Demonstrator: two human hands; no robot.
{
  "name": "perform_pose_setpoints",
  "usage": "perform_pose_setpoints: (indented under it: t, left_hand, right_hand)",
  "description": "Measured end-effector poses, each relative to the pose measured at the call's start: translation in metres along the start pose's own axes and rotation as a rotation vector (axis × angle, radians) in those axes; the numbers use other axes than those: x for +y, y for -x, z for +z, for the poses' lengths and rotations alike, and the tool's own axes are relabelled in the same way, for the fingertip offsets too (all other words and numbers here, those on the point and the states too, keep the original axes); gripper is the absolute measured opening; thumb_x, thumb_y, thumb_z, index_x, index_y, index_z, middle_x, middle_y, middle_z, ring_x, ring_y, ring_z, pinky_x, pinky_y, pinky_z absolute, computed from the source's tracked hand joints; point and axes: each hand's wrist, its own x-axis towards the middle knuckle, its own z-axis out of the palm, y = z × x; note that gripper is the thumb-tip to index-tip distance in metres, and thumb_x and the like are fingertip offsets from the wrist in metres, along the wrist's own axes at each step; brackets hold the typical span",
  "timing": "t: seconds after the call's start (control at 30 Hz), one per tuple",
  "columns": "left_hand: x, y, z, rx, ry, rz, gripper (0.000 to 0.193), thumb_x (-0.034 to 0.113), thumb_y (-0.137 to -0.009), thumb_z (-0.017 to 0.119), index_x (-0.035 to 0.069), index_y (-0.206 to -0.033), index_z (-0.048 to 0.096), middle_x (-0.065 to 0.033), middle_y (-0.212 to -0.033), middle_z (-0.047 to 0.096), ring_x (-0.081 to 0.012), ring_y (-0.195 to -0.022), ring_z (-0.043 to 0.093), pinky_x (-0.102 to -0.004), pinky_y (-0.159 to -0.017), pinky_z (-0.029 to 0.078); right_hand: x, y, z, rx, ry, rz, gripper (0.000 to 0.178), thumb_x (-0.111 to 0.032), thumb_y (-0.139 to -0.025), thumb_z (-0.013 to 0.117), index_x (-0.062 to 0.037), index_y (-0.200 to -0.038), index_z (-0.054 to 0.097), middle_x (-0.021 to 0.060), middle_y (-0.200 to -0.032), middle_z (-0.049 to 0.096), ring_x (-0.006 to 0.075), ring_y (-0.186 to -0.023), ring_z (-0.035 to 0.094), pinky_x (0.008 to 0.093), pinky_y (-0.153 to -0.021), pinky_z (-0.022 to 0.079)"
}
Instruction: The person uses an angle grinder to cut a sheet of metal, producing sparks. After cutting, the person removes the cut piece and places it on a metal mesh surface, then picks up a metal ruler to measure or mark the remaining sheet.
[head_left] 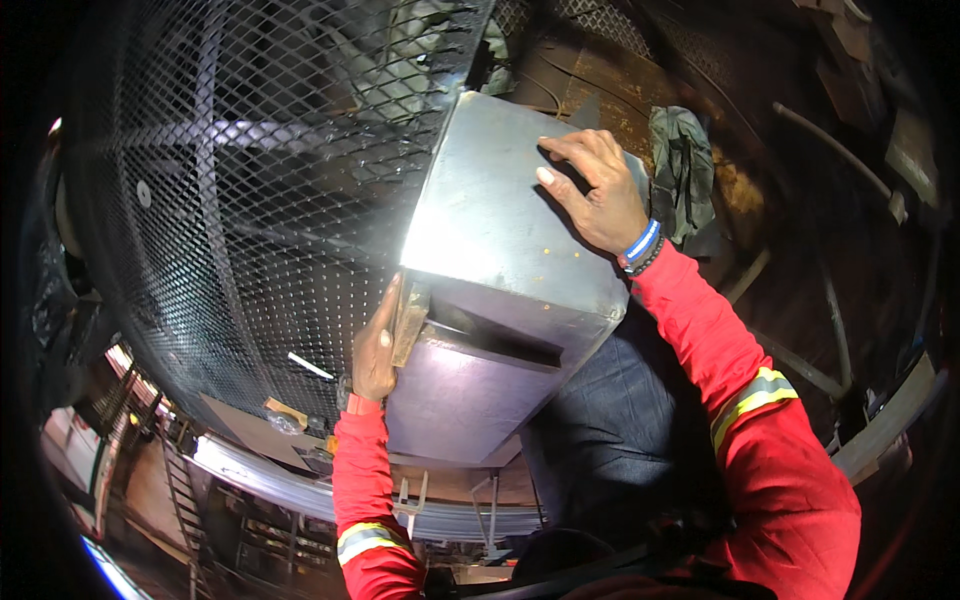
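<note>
A grey sheet-metal box (490, 190) is fixed or set against a large expanded-metal mesh panel (270, 190). Its lower face has a dark, slot-like opening (490, 340). My right hand (597, 195) rests on the upper face near the right edge, thumb and forefinger apart, with nothing visible in it. At the box's lower left corner, my left hand (374, 352) lies along the edge beside the mesh, fingers stretched upward. It touches or lies right next to a narrow brownish block (409, 322) at that corner. The undersides of its fingers are hidden.
A crumpled grey-green cloth (680, 165) lies right of the box. Metal bars and scraps (835, 150) are scattered at the far right. Beyond the mesh's lower edge are a ladder-like frame (182, 500) and long shiny metal sheets (260, 475). My dark-trousered leg (620, 430) is beside the box.
</note>
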Motion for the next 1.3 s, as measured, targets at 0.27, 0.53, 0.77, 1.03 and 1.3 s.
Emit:
perform_pose_setpoints:
  t: [0.27, 0.53, 0.77, 1.03, 1.3]
  left_hand:
    - [-0.017, 0.004, -0.015, -0.028, -0.046, 0.208, 0.050, 0.025, -0.108, 0.036, -0.005, -0.148, 0.044, -0.0233, -0.153, 0.044, -0.0364, -0.142, 0.044, -0.0400, -0.117, 0.035]
    - [-0.028, -0.002, -0.010, -0.002, -0.027, 0.385, 0.047, 0.018, -0.105, 0.046, -0.002, -0.148, 0.045, -0.0199, -0.154, 0.044, -0.0345, -0.145, 0.040, -0.0424, -0.118, 0.036]
    - [-0.039, -0.002, 0.004, 0.079, 0.016, 0.349, 0.049, 0.029, -0.105, 0.051, 0.008, -0.148, 0.048, -0.0147, -0.153, 0.047, -0.0342, -0.144, 0.042, -0.0443, -0.117, 0.037]
    - [-0.047, -0.005, 0.010, 0.090, 0.093, 0.356, 0.048, 0.033, -0.106, 0.049, 0.012, -0.150, 0.048, -0.0158, -0.155, 0.045, -0.0383, -0.145, 0.039, -0.0469, -0.118, 0.034]
    - [-0.049, -0.005, 0.013, 0.116, 0.128, 0.388, 0.046, 0.029, -0.106, 0.048, 0.013, -0.149, 0.049, -0.0167, -0.153, 0.046, -0.0384, -0.143, 0.041, -0.0460, -0.118, 0.034]
  right_hand:
    - [-0.009, -0.004, 0.004, -0.033, 0.034, 0.020, 0.030, -0.022, -0.093, 0.069, -0.0018, -0.115, 0.071, 0.0124, -0.102, 0.065, 0.0278, -0.097, 0.059, 0.0384, -0.091, 0.046]
    - [-0.008, 0.000, 0.010, -0.110, 0.129, -0.001, 0.027, -0.014, -0.099, 0.062, -0.0007, -0.122, 0.069, 0.0111, -0.109, 0.062, 0.0228, -0.105, 0.058, 0.0337, -0.095, 0.044]
    - [-0.010, -0.002, 0.011, -0.128, 0.198, 0.006, 0.032, -0.019, -0.103, 0.057, 0.0013, -0.125, 0.067, 0.0105, -0.114, 0.063, 0.0200, -0.108, 0.058, 0.0317, -0.099, 0.043]
    - [-0.005, -0.004, 0.010, -0.149, 0.216, -0.005, 0.033, -0.022, -0.105, 0.054, 0.0008, -0.125, 0.067, 0.0112, -0.118, 0.065, 0.0208, -0.112, 0.059, 0.0326, -0.101, 0.043]
    - [-0.006, -0.003, 0.012, -0.144, 0.214, -0.033, 0.031, -0.021, -0.104, 0.056, 0.0012, -0.123, 0.067, 0.0111, -0.113, 0.064, 0.0204, -0.106, 0.059, 0.0323, -0.096, 0.045]
